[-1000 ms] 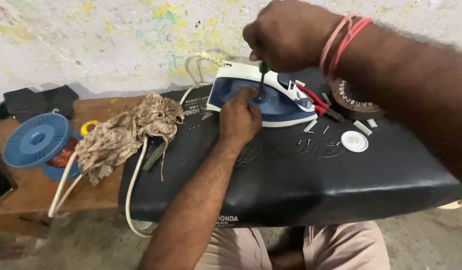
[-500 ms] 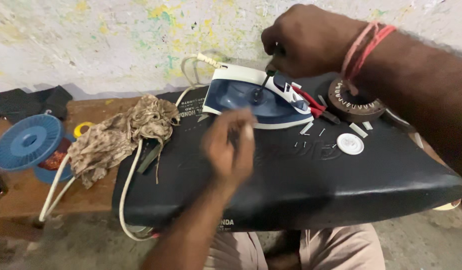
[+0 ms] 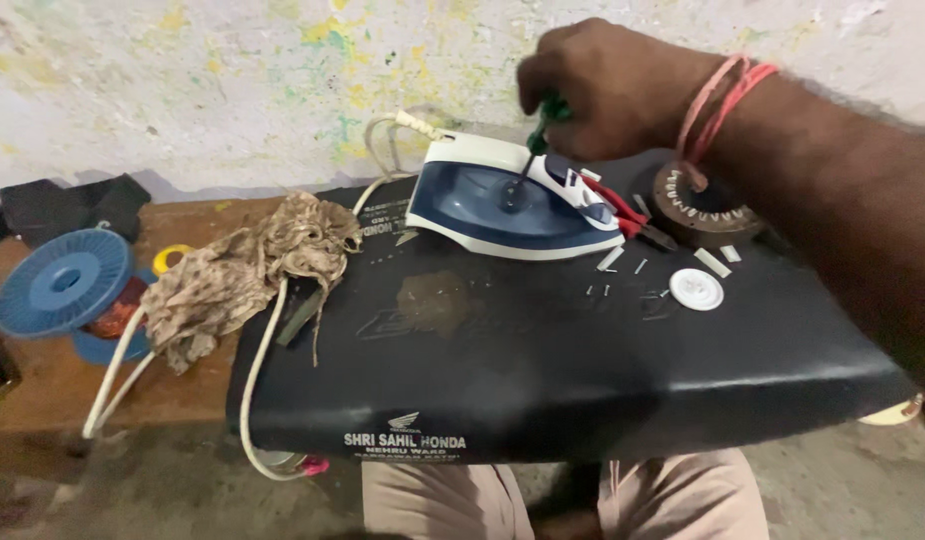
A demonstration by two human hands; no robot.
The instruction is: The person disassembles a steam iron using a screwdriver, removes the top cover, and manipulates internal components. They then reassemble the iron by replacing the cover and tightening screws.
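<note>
Blue-and-white plastic clothes iron [image 3: 507, 205] lies far centre on black padded seat cushion [image 3: 542, 350]. Right hand [image 3: 607, 85] fisted tight around green-handled screwdriver [image 3: 542, 125], tip set down into iron body. Left hand out of view. White round plastic cap [image 3: 696, 289] right of iron. Brown toothed disc [image 3: 704, 205] far right. Crumpled beige rag [image 3: 247, 270] left. Blue wire spool [image 3: 62, 285] on wooden bench [image 3: 42, 380]. White lettered label on cushion's near edge.
</note>
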